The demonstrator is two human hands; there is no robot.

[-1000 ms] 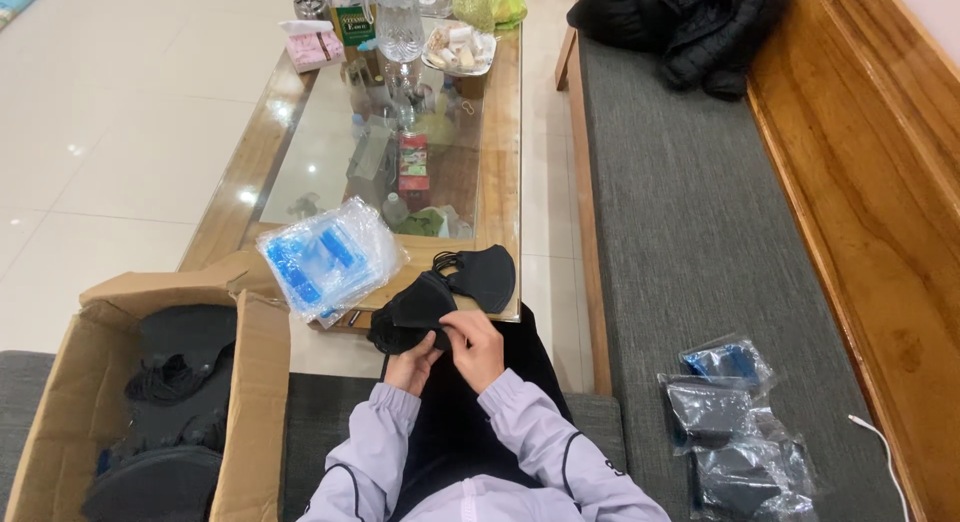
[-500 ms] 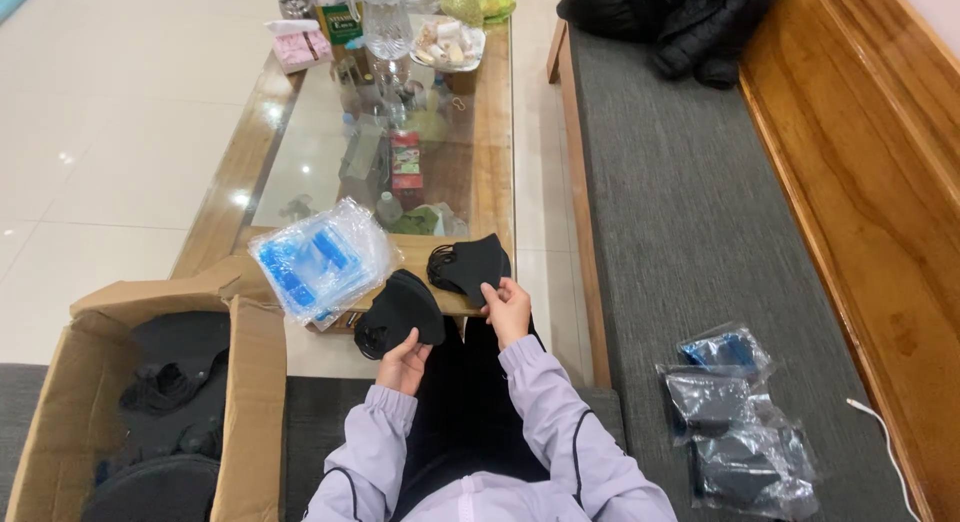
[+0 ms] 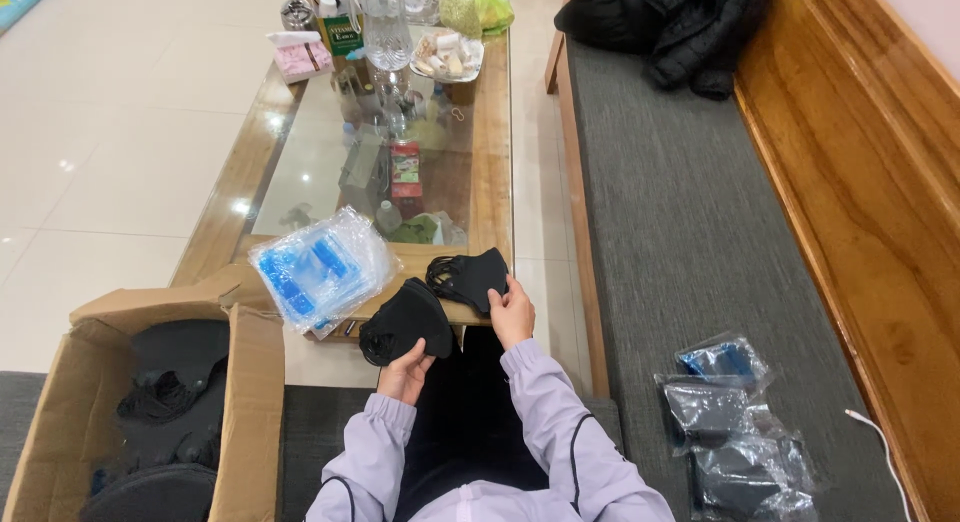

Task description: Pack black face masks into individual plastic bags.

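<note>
Cardboard box (image 3: 250,402): we are seeing it standing open at our left, holding dark black masks.
Clear bags (image 3: 318,267): lying stacked on the table (image 3: 490,132) edge, showing blue inside.
Packed bags (image 3: 735,432): resting on the grey bench (image 3: 680,232), each holding something dark.
Left hand (image 3: 405,372): we are gripping a black mask (image 3: 405,322) from below, above our lap.
Right hand (image 3: 512,312): we are closing our fingers on a second black mask (image 3: 470,279) lying at the table edge.
Look: both masks are curving, matte black, with thin ear loops.
</note>
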